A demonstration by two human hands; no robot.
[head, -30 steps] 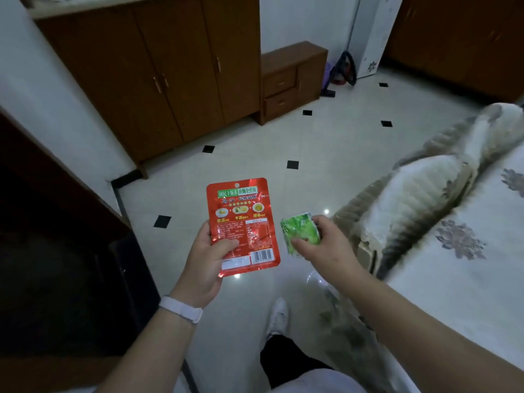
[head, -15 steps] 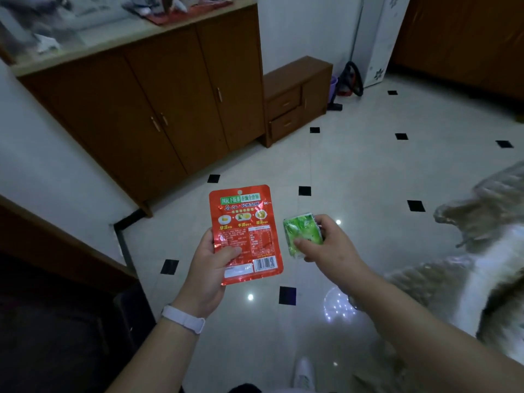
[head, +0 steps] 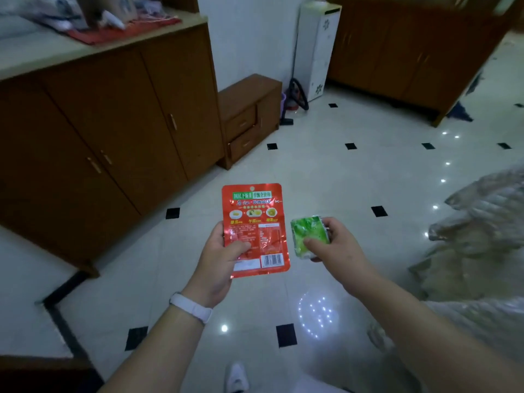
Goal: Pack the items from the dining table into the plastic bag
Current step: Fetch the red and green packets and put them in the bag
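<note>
Left hand (head: pixel 218 262) grip pinches the red packet (head: pixel 255 222) at its lower corner, thumb in front; right hand (head: pixel 331 245) grip pinches the green packet (head: pixel 309 235) just right of the red packet, likely to carry both together.

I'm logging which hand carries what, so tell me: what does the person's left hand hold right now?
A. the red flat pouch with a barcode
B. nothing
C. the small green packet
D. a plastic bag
A: the left hand, the one with the white wristband, grips the red flat pouch with its thumb across the front, while the right hand pinches the small green packet.
</note>
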